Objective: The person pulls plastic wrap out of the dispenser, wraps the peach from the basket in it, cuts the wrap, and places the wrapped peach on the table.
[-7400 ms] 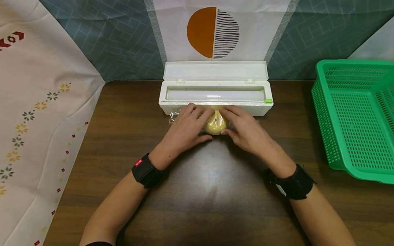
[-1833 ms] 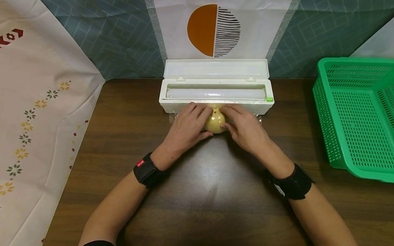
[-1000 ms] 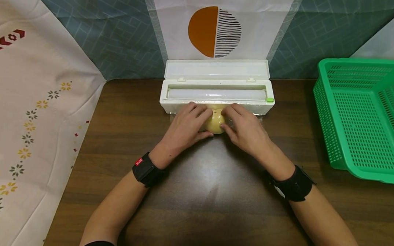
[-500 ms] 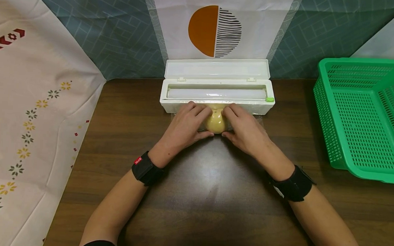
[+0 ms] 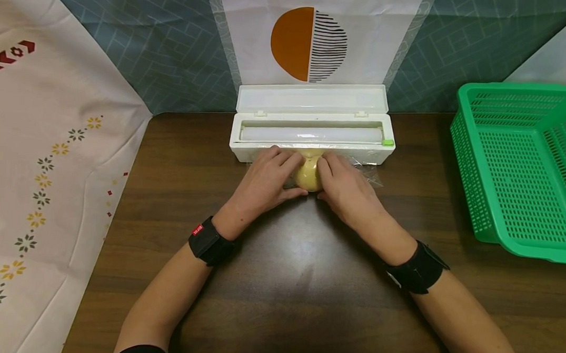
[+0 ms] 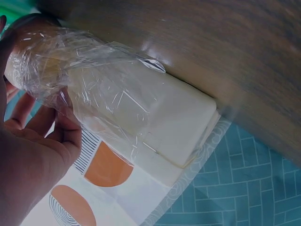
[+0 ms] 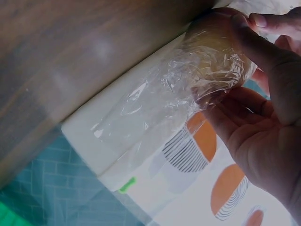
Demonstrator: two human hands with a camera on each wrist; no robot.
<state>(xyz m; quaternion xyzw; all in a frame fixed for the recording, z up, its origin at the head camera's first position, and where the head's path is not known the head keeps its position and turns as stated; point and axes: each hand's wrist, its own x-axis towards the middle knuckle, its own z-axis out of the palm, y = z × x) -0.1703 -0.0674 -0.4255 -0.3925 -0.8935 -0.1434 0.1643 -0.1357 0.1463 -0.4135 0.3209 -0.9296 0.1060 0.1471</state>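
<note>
A yellow round fruit [image 5: 308,176], under clear cling film, sits against the front of the white cling film dispenser [image 5: 382,155]. My left hand [image 5: 269,185] holds its left side, thumb at the near edge. From the right, my right hand [image 5: 347,192] grips the fruit and the film around it. Wrinkled cling film [image 5: 369,174] sticks out beyond my right fingers. In the left wrist view, cling film [image 6: 110,89] stretches from the fruit over the dispenser's front. The right wrist view shows crumpled film [image 7: 188,73] hugging the fruit; its underside is hidden.
The dispenser's lid [image 5: 312,100] stands raised against the backdrop, baring the film roll [image 5: 310,135]. A green slider [image 5: 388,143] is at its right end. To the right is a green plastic basket [image 5: 475,169]. A patterned white cloth [image 5: 74,188] borders the brown table [image 5: 301,303] at left.
My right hand has shifted left and closer over the fruit, covering more of its right side. Film now shows spread out to the right of that hand. My left hand has barely moved.
</note>
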